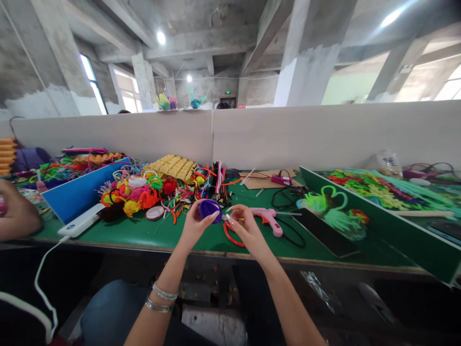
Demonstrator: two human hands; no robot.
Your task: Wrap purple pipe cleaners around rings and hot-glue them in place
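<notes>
My left hand is closed around a purple coil of pipe cleaner, held up over the green table. My right hand pinches something small beside the coil, its fingertips almost touching it. Under my right hand lies a red scissor handle. A pink glue gun rests on the table just right of my right hand, with a black cable looping past it.
A heap of coloured pipe cleaners covers the table's left. A blue divider and white power bank stand at left, next to another person's arm. A green divider, black tablet and green figure sit right.
</notes>
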